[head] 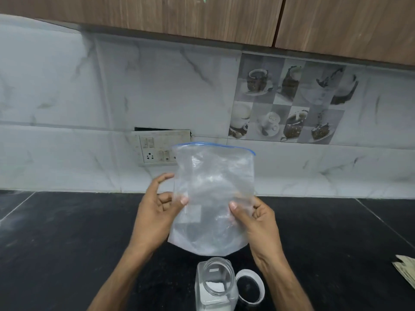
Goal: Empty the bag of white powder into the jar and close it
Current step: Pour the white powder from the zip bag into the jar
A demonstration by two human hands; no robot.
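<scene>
I hold a clear zip bag (213, 191) with a blue strip along its top upright above the counter. It looks see-through, with no heap of powder visible inside. My left hand (157, 212) pinches its left edge between thumb and fingers. My right hand (253, 218) grips its right edge. Directly below the bag stands a clear jar (215, 286), lid off, with white powder in its bottom. The jar's round white-rimmed lid (249, 286) lies on the counter, touching the jar's right side.
The black stone counter (67, 243) runs along a white marbled tile wall. A switch and socket plate (157, 149) sits on the wall behind the bag. Some paper or cloth (406, 272) lies at the right edge. Wooden cabinets (202, 16) hang overhead.
</scene>
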